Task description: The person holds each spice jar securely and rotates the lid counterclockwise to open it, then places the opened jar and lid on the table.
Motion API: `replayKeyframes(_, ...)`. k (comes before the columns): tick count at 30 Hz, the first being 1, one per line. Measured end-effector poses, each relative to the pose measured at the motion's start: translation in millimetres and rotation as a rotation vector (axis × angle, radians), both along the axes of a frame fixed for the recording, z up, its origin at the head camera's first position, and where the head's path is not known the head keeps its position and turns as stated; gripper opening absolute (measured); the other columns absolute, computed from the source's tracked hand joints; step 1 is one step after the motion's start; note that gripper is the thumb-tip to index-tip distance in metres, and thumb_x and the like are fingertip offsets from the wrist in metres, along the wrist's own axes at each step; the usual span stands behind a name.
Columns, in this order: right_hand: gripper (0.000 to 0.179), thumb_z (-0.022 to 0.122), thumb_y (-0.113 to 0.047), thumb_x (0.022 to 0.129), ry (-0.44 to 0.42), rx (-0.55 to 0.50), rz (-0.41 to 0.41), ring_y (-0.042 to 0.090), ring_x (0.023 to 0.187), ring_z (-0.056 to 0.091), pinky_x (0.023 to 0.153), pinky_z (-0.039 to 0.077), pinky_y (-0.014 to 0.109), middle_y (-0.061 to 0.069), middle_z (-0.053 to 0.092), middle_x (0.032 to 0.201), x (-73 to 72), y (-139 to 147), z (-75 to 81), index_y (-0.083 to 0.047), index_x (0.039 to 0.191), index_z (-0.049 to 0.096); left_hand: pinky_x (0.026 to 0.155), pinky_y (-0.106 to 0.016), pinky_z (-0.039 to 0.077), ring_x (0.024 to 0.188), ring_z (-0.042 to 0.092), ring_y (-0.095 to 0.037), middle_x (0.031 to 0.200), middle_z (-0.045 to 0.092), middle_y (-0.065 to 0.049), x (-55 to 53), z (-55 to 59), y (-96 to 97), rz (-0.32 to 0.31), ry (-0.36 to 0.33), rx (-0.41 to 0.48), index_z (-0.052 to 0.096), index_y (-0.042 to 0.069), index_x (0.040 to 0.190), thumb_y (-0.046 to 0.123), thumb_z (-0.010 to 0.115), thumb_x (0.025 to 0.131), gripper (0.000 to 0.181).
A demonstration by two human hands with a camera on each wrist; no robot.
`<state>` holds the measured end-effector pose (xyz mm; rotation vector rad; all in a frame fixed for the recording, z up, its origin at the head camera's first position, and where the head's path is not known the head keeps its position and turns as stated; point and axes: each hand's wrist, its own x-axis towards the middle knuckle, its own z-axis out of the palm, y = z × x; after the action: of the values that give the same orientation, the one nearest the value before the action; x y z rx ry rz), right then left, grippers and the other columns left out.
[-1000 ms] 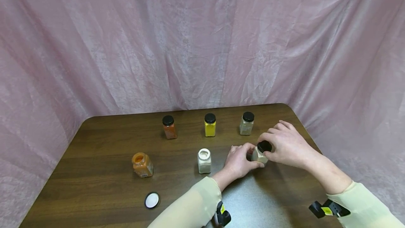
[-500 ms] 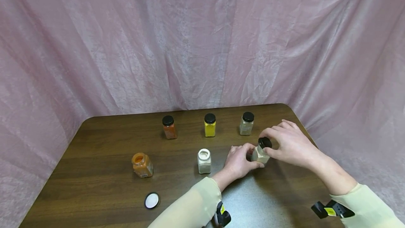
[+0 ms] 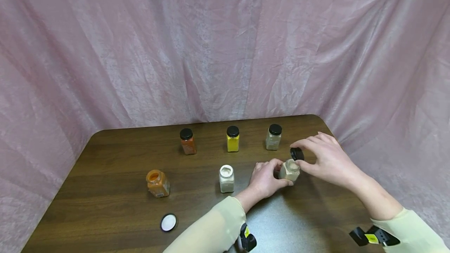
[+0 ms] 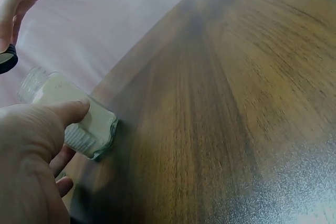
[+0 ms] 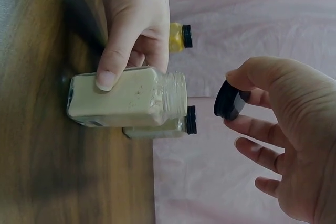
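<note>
Six jars (image 3: 233, 143) are counted at the table (image 3: 105, 159), three capped. The front-right jar (image 3: 290, 173) is gripped by the left hand (image 3: 265, 179), a black lid (image 3: 297, 154) pinched by the right hand (image 3: 327, 161); a second loose lid (image 3: 169, 222) is shown only in the head view.

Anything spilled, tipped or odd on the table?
I see no spill or toppled jar. One oddity: the uncapped orange-filled glass jar and uncapped white-filled glass jar show only one clearly visible loose round black lid; another could be hidden by the left pale-green sleeve.
</note>
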<state>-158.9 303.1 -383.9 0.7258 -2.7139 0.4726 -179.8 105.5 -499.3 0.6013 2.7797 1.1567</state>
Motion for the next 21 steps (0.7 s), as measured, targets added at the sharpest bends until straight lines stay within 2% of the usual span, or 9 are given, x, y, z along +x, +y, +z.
replayKeyframes(4,0.043,0.086,-0.025,0.08,-0.005,-0.008,-0.013,0.035,0.116,0.055,0.11,0.025,0.063,0.004,0.072,0.112,3.0,4,-0.7,-0.02,0.12,0.071,0.098,-0.034,0.04,0.111,0.054,-0.016,0.107,0.07,0.015,0.7,-1.0,1.1,0.013,-0.017,0.012,0.067,0.025,0.119,0.046,0.09,0.076,0.053)
replayKeyframes(14,0.043,0.086,-0.023,0.081,-0.032,-0.051,-0.037,0.034,0.116,0.056,0.111,0.025,0.063,0.001,0.072,0.109,7.8,12,-5.2,-0.021,0.121,0.07,0.098,-0.032,0.039,0.11,0.054,-0.016,0.107,0.072,0.014,-0.7,-2.9,0.7,0.007,0.009,0.013,0.068,0.024,0.12,0.045,0.091,0.075,0.055)
replayKeyframes(18,0.041,0.087,-0.024,0.082,-0.045,-0.123,-0.045,0.029,0.114,0.056,0.106,0.03,0.059,-0.003,0.072,0.106,10.4,15,-6.3,-0.021,0.12,0.071,0.096,-0.031,0.039,0.108,0.054,-0.015,0.106,0.072,0.014,-0.4,-2.1,0.4,0.003,0.021,0.008,0.068,0.024,0.119,0.045,0.091,0.075,0.054)
replayKeyframes(21,0.04,0.086,-0.026,0.084,-0.094,-0.207,-0.08,0.026,0.114,0.054,0.098,0.033,0.055,-0.004,0.07,0.11,15.3,17,-6.5,-0.022,0.12,0.07,0.096,-0.031,0.04,0.108,0.054,-0.015,0.106,0.072,0.014,-0.1,-1.6,0.6,0.007,0.025,-0.009,0.068,0.024,0.118,0.045,0.091,0.075,0.053)
